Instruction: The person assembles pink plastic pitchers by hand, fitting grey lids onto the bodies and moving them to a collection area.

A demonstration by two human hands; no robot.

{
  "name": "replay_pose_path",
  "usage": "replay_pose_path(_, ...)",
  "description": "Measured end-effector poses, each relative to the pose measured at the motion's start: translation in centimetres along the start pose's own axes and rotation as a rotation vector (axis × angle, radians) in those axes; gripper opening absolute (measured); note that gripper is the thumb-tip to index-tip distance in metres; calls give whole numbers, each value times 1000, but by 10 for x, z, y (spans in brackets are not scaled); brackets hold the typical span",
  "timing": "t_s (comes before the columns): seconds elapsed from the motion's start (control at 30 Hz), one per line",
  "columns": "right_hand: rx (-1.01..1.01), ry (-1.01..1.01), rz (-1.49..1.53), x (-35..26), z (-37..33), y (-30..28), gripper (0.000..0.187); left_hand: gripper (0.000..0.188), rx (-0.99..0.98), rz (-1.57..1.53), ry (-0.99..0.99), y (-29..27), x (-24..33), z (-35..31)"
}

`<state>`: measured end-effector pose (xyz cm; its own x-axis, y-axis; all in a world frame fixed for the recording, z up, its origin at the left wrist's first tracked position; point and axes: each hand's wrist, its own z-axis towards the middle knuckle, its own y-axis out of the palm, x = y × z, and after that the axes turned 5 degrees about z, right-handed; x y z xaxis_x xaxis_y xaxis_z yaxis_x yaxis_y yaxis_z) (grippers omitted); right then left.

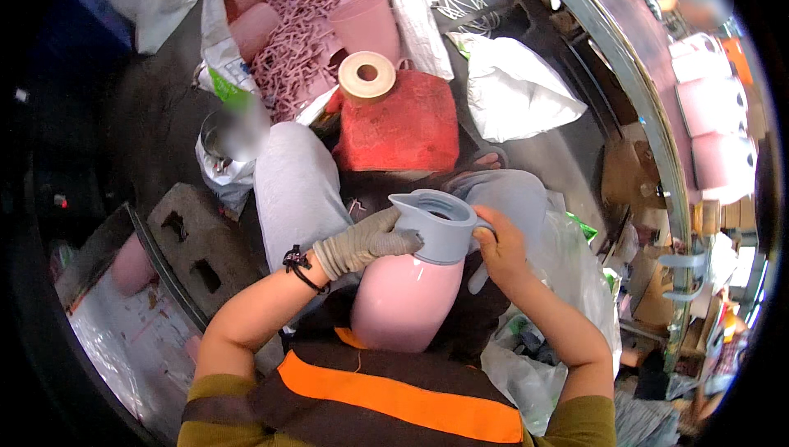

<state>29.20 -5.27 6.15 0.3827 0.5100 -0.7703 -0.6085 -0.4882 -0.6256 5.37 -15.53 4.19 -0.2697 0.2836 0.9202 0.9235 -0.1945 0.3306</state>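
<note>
Grey top [438, 221] gripped by gloved left hand [370, 240] and bare right hand [499, 248] (at 3 o'clock); pink jug [407, 301] could be cross-threaded if tilted.

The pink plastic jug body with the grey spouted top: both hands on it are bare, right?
Not quite. The head view shows only the right hand bare; the left hand wears a grey knitted glove. Both grip the grey spouted top on the pink plastic jug body.

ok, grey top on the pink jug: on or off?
On. The grey top sits on the neck of the pink jug, gloved left hand and bare right hand gripping it. Whether fully seated: cannot tell.
</note>
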Motion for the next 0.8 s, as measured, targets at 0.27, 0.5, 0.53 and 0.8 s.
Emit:
replay_pose_path(0.27, 81, 21, 88, 0, -16, 23, 30, 67, 81, 15, 0, 9, -1, -2)
replay_pose_path(0.5, -56, 369, 500, -1, 10, -10, 34, 84, -33, -363, 14, 14, -4, 14)
replay_pose_path(0.53, -50, 492, 636, 2, 8, -17, 34, 84, -39, -397, 22, 18, 1, 16)
replay_pose_path(0.8, -18, 671, 823, -9, 13, -27, 35, 98, -30, -338, -9, 15, 0, 16)
